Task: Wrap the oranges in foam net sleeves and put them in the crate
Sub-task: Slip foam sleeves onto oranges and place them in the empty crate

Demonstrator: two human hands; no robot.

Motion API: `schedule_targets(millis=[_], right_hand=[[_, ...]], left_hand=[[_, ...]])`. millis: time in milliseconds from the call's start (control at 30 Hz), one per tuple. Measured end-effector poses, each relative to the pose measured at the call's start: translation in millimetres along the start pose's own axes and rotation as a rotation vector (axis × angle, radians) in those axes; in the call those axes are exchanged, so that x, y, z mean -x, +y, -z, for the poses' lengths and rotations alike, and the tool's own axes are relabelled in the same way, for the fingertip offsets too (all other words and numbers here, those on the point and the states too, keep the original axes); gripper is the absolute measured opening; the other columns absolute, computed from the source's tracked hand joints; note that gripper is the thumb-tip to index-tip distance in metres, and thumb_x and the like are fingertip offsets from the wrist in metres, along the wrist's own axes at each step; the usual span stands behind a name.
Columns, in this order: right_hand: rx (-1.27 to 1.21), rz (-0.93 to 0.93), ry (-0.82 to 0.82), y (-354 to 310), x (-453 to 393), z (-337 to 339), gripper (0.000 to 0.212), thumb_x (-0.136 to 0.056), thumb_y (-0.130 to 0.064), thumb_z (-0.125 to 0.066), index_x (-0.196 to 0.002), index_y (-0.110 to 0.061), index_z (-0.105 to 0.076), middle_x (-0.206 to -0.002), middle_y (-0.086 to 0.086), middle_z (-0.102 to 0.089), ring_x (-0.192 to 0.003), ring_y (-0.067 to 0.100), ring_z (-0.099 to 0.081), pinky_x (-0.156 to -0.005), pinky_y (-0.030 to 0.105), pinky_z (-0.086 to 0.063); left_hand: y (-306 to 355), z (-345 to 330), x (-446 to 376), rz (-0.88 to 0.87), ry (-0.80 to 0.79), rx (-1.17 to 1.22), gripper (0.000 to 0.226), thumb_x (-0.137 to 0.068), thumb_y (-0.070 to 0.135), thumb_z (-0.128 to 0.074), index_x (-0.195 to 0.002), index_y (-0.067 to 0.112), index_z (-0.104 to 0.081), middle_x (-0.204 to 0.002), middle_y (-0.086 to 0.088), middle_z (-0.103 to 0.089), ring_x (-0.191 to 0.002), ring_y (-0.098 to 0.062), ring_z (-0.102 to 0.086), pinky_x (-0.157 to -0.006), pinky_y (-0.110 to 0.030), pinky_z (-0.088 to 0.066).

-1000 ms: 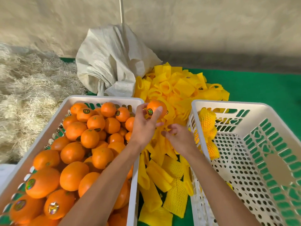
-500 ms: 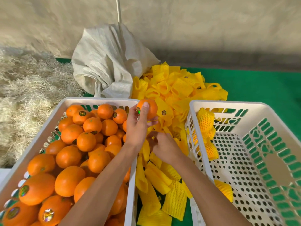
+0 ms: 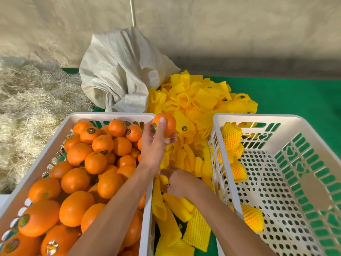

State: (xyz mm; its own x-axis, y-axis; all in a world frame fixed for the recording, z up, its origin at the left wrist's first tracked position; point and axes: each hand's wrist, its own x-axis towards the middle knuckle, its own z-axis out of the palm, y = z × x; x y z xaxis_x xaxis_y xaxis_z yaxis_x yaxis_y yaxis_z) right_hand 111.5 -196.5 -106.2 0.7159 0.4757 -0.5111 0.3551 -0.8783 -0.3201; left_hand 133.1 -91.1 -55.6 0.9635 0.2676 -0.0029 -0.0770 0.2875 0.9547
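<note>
My left hand (image 3: 153,146) holds up an orange (image 3: 167,122) above the far corner of the left crate (image 3: 110,115), which is heaped with loose oranges (image 3: 83,172). My right hand (image 3: 180,182) reaches down into the yellow foam net sleeves (image 3: 199,100) lying between the two crates, its fingers (image 3: 164,172) curled on one sleeve. The right crate (image 3: 258,118) holds a few sleeved oranges (image 3: 231,137) along its left wall. A white woven sack (image 3: 120,71) slumps behind, straw (image 3: 33,100) beside it, on the green table (image 3: 295,97).
</note>
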Motion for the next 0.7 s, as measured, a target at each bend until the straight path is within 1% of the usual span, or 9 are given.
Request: schedule_targets(millis=[133, 233, 300, 400, 467, 500, 567, 633, 700], right_hand=[[0.079, -0.042, -0.194, -7, 2, -2, 0.07, -0.105, -0.036, -0.048, -0.163, -0.031, -0.008, -0.171, 0.002, 0.005, -0.155, 0.029, -0.016, -0.122, 0.045, -0.03], [0.016, -0.046, -0.213, -6, 6, 1, 0.077, -0.104, -0.034, -0.051, -0.163, -0.025, -0.002, -0.171, 0.0, 0.003, -0.155, 0.027, -0.016, -0.122, 0.042, -0.029], [-0.103, -0.051, -0.087, -2, 5, 5, 0.069, -0.102, -0.035, -0.055, -0.161, -0.02, -0.022, -0.168, 0.006, -0.021, -0.15, 0.029, -0.029, -0.118, 0.04, -0.036], [-0.304, -0.063, 0.384, 7, 1, 18, 0.04, -0.097, -0.037, -0.063, -0.133, -0.02, -0.056, -0.134, 0.005, -0.061, -0.123, 0.028, -0.057, -0.091, 0.036, -0.051], [-0.466, -0.065, 0.688, 15, -1, 28, 0.033, -0.093, -0.037, -0.068, -0.12, -0.023, -0.055, -0.12, -0.002, -0.063, -0.106, 0.018, -0.06, -0.074, 0.03, -0.044], [-0.602, -0.053, 0.768, 18, -1, 32, 0.035, -0.091, -0.037, -0.07, -0.12, -0.026, -0.053, -0.116, -0.005, -0.063, -0.097, 0.011, -0.058, -0.069, 0.025, -0.041], [-0.918, -0.008, 0.82, 23, 0, 36, 0.039, -0.088, -0.033, -0.071, -0.121, -0.035, -0.05, -0.098, -0.007, -0.064, -0.072, 0.002, -0.056, -0.055, 0.015, -0.039], [-1.108, 0.071, 0.839, 28, 1, 37, 0.038, -0.089, -0.026, -0.066, -0.122, -0.041, -0.054, -0.07, -0.014, -0.058, -0.048, 0.002, -0.044, -0.043, 0.017, -0.035], [-1.15, 0.171, 0.851, 30, 3, 42, 0.039, -0.093, -0.019, -0.058, -0.125, -0.041, -0.06, -0.067, -0.021, -0.06, -0.048, 0.002, -0.044, -0.045, 0.016, -0.036]], left_hand=[[0, 0, 0, -0.005, -0.015, -0.02, 0.059, -0.093, 0.051, -0.059, -0.138, 0.014, -0.052, -0.125, -0.016, -0.067, -0.095, -0.032, -0.077, -0.076, -0.035, -0.062], [0, -1, 1, -0.015, -0.02, -0.025, 0.058, -0.093, 0.051, -0.06, -0.137, 0.015, -0.053, -0.124, -0.016, -0.068, -0.094, -0.033, -0.077, -0.075, -0.035, -0.063], [0, -2, 3, -0.022, -0.017, -0.025, 0.057, -0.093, 0.051, -0.061, -0.137, 0.016, -0.053, -0.124, -0.016, -0.068, -0.094, -0.033, -0.076, -0.075, -0.035, -0.062], [0, -2, 3, -0.03, 0.017, -0.009, 0.058, -0.093, 0.052, -0.061, -0.138, 0.017, -0.052, -0.126, -0.018, -0.066, -0.097, -0.034, -0.076, -0.076, -0.037, -0.062], [0, 0, 2, -0.038, 0.039, -0.005, 0.058, -0.095, 0.052, -0.06, -0.141, 0.02, -0.048, -0.13, -0.019, -0.063, -0.1, -0.035, -0.075, -0.078, -0.04, -0.063], [0, 1, 1, -0.05, 0.041, -0.004, 0.056, -0.097, 0.05, -0.059, -0.144, 0.023, -0.045, -0.133, -0.017, -0.061, -0.101, -0.035, -0.075, -0.079, -0.04, -0.063], [0, 3, 1, -0.095, 0.016, -0.015, 0.049, -0.103, 0.044, -0.054, -0.15, 0.036, -0.04, -0.141, -0.006, -0.053, -0.105, -0.033, -0.074, -0.081, -0.039, -0.063], [-1, 5, 1, -0.138, -0.032, -0.058, 0.046, -0.108, 0.038, -0.05, -0.152, 0.043, -0.04, -0.15, 0.005, -0.045, -0.119, -0.029, -0.069, -0.087, -0.039, -0.062], [-3, 6, 0, -0.15, -0.069, -0.097, 0.046, -0.109, 0.035, -0.049, -0.154, 0.042, -0.04, -0.153, 0.017, -0.041, -0.131, -0.021, -0.06, -0.092, -0.04, -0.061]])
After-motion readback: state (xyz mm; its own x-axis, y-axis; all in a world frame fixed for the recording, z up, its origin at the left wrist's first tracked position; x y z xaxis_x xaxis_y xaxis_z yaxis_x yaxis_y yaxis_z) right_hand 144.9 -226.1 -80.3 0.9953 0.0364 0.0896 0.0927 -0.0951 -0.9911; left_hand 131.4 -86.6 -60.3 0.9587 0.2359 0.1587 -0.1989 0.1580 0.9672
